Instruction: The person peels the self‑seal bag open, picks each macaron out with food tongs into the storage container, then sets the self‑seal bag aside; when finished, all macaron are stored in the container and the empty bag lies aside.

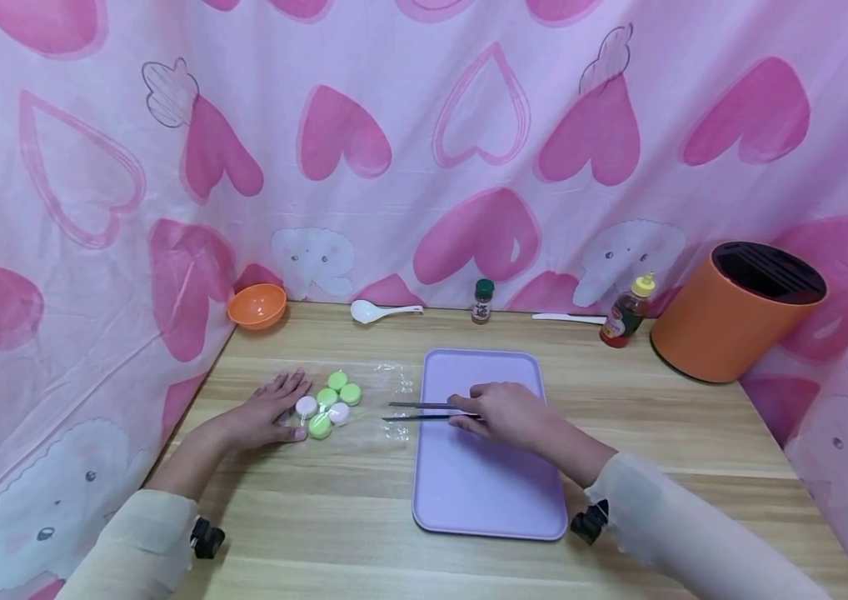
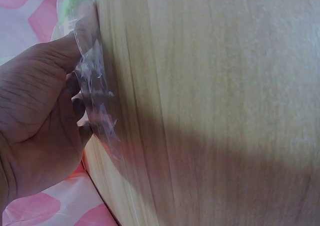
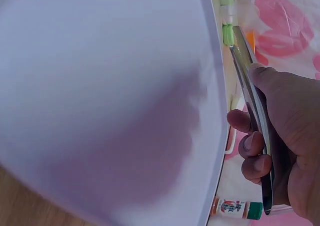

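Several green and pale pink macarons (image 1: 350,394) lie together on, or in, a clear plastic bag (image 1: 371,433) left of the tray; which of the two I cannot tell. My left hand (image 1: 274,408) rests on the bag's left part, fingers spread, beside the macarons. In the left wrist view the thumb lies against the crinkled plastic (image 2: 97,85). My right hand (image 1: 502,414) grips metal tongs (image 3: 250,80) above the lilac tray (image 1: 491,500). Their two tips point left toward the macarons and stand apart, with nothing between them.
Along the back stand an orange bowl (image 1: 257,307), a white spoon (image 1: 371,312), a green-capped seasoning jar (image 1: 481,302), a white knife (image 1: 566,317) and a yellow-capped sauce bottle (image 1: 626,315). An orange knife block (image 1: 724,321) occupies the back right. Heart-patterned curtains surround the wooden table (image 1: 304,517).
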Tool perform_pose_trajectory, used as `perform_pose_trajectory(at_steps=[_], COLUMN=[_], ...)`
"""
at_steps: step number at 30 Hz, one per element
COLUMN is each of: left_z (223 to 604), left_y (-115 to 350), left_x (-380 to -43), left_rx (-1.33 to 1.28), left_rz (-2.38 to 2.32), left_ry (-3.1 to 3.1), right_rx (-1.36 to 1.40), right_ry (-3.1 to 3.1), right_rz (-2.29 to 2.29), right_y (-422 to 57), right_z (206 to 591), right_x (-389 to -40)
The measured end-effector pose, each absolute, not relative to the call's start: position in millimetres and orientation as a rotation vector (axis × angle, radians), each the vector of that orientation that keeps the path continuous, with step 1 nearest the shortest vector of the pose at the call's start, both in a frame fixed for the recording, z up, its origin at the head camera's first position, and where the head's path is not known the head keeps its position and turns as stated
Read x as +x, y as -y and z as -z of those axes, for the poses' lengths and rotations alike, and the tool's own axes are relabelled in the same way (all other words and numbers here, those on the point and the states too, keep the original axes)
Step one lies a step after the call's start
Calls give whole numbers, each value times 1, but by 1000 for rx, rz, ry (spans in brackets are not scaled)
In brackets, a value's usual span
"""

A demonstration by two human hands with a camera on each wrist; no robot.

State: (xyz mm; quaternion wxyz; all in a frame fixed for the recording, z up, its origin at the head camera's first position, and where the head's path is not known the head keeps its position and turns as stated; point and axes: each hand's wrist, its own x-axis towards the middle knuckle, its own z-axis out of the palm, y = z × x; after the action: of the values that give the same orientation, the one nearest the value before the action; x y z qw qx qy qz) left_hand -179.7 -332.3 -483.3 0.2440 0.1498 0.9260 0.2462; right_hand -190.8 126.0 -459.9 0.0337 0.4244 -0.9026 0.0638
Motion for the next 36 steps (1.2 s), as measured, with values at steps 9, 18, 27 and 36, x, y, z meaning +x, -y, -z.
perform_pose_trajectory(at_steps=[9, 18, 27, 36], left_z=[485, 485, 485, 488], left_y=[333, 333, 333, 334], left_x=[-180, -181, -181, -181], left_rx=[407, 409, 437, 456], left_rz=[-667, -669, -671, -671], left_ry=[-2532, -2526, -2542, -2555], right_rx=[1268, 1196, 1164, 1160], right_ry=[2749, 2768, 2779, 2781], right_rz=[-190, -215, -221, -205], right_y=[-107, -85, -71, -63], right_z=[471, 480, 483, 488], right_x=[-194, -199, -202, -209])
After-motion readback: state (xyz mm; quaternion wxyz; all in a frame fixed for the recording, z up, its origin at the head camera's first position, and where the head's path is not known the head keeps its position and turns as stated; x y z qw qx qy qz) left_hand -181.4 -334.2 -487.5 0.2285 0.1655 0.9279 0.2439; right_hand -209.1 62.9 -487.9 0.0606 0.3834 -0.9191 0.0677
